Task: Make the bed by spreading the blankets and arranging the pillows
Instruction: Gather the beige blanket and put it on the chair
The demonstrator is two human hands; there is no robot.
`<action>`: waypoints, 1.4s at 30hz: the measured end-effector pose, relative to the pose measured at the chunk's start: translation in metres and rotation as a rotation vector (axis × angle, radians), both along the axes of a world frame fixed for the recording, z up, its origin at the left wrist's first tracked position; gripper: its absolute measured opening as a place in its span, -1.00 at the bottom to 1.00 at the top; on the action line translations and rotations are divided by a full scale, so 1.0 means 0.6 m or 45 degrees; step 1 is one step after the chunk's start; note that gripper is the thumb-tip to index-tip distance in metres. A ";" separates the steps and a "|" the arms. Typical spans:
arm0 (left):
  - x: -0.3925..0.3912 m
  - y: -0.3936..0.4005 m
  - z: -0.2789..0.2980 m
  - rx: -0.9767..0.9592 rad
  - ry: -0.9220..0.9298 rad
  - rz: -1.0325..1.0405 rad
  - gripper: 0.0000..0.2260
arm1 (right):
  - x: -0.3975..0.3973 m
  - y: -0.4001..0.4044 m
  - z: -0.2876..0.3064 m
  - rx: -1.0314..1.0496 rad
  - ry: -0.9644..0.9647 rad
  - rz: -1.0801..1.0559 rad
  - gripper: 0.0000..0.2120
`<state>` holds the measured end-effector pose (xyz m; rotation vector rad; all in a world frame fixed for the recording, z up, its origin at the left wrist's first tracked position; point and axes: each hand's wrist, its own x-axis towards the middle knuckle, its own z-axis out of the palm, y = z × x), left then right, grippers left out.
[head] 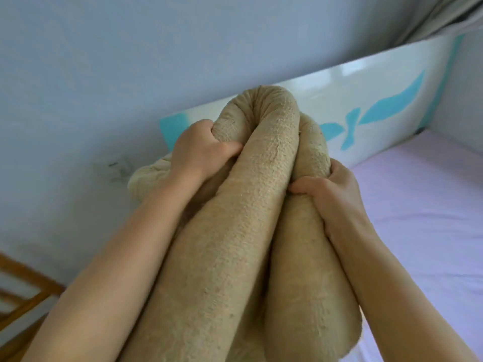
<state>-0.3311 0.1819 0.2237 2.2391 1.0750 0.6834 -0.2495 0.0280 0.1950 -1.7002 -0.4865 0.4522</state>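
wooden frame [24, 291] low at far left, against pale wall [78, 74]. left hand [201, 150] clenched into thick tan blanket [235, 244], bunched in long rolls, held up mid-frame. right hand [332, 190] gripping its right fold. white-and-teal headboard [366, 82] behind, lilac sheet [423, 205] at right.

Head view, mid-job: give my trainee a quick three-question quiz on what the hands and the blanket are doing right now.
1. True or false: both hands have a grip on the tan blanket.
2. Which colour is the sheet on the mattress? A) pale lilac B) dark green C) red
3. Fill in: the white headboard carries a ____ coloured pattern.

Key:
1. True: the left hand and right hand each clutch a bunched fold.
2. A.
3. Turquoise.
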 end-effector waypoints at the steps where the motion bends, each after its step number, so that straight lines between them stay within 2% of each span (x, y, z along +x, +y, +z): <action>1: -0.039 0.010 0.011 0.019 0.023 0.043 -0.71 | -0.029 0.016 0.008 0.018 0.016 0.054 -0.62; 5: -0.206 0.055 0.047 0.130 0.050 0.232 -0.69 | -0.141 0.086 0.032 0.111 0.102 0.302 -0.80; 9: -0.345 0.089 0.063 0.195 0.074 0.422 -0.73 | -0.238 0.150 0.051 0.145 0.164 0.555 -0.80; 13: -0.471 0.124 0.076 0.242 0.115 0.654 -0.66 | -0.334 0.236 0.061 0.145 0.177 0.790 -0.82; 17: -0.573 0.173 0.074 0.206 0.160 0.879 -0.69 | -0.415 0.326 0.063 0.101 0.209 1.019 -0.85; 20: -0.636 0.211 0.071 0.165 0.186 1.050 -0.74 | -0.466 0.402 0.061 0.063 0.244 1.164 -0.77; 22: -0.674 0.241 0.065 0.132 0.199 1.167 -0.78 | -0.498 0.459 0.057 0.059 0.248 1.277 -0.79; 29: -0.806 0.328 0.049 0.051 0.208 1.465 -0.73 | -0.635 0.622 0.054 0.053 0.243 1.582 -0.79; 32: -0.875 0.357 0.029 -0.066 0.269 1.528 -0.69 | -0.712 0.668 0.037 0.009 0.190 1.654 -0.66; 35: -0.949 0.397 -0.011 -0.317 0.373 1.517 -0.76 | -0.793 0.699 0.002 -0.076 0.084 1.708 -0.41; 36: -0.980 0.413 -0.033 -0.425 0.391 1.490 -0.77 | -0.824 0.712 -0.017 -0.124 0.056 1.728 -0.40; 39: -1.059 0.448 -0.103 -0.708 0.399 1.367 -0.74 | -0.902 0.737 -0.070 -0.282 -0.005 1.728 -0.59; 42: -1.142 0.468 -0.169 -0.897 0.371 1.300 -0.81 | -0.978 0.752 -0.112 -0.407 0.004 1.768 -0.64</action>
